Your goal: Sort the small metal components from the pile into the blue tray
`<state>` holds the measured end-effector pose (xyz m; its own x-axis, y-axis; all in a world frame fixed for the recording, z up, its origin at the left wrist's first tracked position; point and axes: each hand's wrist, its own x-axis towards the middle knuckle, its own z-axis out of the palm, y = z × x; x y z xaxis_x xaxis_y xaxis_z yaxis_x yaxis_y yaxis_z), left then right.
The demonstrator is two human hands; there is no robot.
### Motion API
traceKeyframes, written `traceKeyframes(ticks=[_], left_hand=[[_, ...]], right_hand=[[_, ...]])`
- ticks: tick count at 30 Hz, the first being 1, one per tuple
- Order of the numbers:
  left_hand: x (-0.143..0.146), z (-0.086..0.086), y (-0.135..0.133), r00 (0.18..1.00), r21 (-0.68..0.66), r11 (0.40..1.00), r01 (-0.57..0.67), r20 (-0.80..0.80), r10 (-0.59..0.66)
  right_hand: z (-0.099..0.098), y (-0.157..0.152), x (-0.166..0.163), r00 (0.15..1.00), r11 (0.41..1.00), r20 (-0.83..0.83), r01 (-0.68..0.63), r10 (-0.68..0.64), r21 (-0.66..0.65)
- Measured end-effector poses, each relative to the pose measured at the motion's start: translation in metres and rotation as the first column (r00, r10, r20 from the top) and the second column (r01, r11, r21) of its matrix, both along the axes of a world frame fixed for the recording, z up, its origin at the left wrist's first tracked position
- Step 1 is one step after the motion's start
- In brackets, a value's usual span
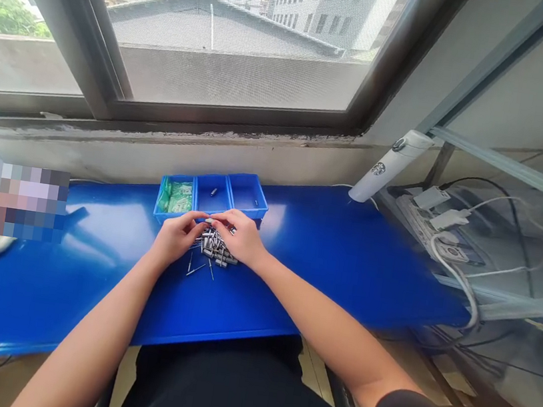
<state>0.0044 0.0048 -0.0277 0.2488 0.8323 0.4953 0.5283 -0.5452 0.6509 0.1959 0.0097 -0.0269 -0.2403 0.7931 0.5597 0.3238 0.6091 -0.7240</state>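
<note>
Both my hands meet over a heap of small silvery metal cylinders and thin pins (pixel 215 247) on the blue table. My left hand (pixel 176 237) is closed in a pinch at the left side of a small silvery metal piece (pixel 209 220). From the other side, my right hand (pixel 243 234) pinches the same piece between thumb and fingers. Its exact shape is partly covered by the fingertips. Several loose thin pins (pixel 195 270) lie just in front of the heap. Right behind my hands stands a blue three-compartment tray (pixel 243 191).
Green-tinted plastic packaging (pixel 177 197) fills the tray's left compartment; single small parts lie in the other two. A white bottle (pixel 388 169) stands at the back right, beside a power strip (pixel 447 245) with cables. At the left is a blurred-out person; a window rises behind the table (pixel 318 264).
</note>
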Motion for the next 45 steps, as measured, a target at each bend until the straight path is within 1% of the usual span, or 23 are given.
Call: traceKeyframes(ticks=[4, 8, 14, 20, 28, 33, 37, 45], left_hand=[[-0.0004, 0.0003, 0.0006, 1.0, 0.008, 1.0, -0.011, -0.025, 0.011], [0.0, 0.0018, 0.0003, 0.999, -0.014, 1.0, 0.003, -0.04, -0.004], [0.0004, -0.0004, 0.0002, 1.0, -0.037, 0.999, 0.01, -0.013, -0.01], [0.0, -0.0008, 0.0011, 1.0, -0.007, 1.0, -0.002, 0.011, 0.002], [-0.0016, 0.0008, 0.0015, 1.0, -0.004, 1.0, 0.014, -0.002, -0.014], [-0.0034, -0.001, 0.003, 1.0, -0.003, 1.0, 0.007, -0.017, -0.007], [-0.0031, -0.0002, 0.0025, 1.0, -0.027, 1.0, 0.012, -0.028, -0.013], [0.0002, 0.0021, -0.0002, 1.0, 0.004, 1.0, -0.012, 0.019, 0.012]], right_hand=[[0.0008, -0.0004, 0.0005, 1.0, 0.999, 0.009, -0.015, 0.015, -0.028], [0.0004, -0.0015, 0.0001, 1.0, 0.999, 0.018, -0.006, 0.006, -0.037], [0.0008, -0.0022, -0.0007, 0.999, 0.999, 0.034, 0.017, -0.016, -0.047], [0.0008, -0.003, -0.0015, 0.997, 0.999, 0.074, 0.029, -0.026, -0.039], [0.0016, -0.0046, -0.0028, 0.999, 0.998, -0.021, 0.029, -0.031, -0.061], [0.001, -0.0048, -0.0031, 0.999, 0.999, -0.022, 0.022, -0.023, -0.043], [0.0017, -0.0049, -0.0034, 1.0, 0.999, -0.022, 0.02, -0.021, -0.044], [0.004, -0.005, -0.0051, 0.993, 0.987, -0.103, 0.047, -0.063, -0.156]])
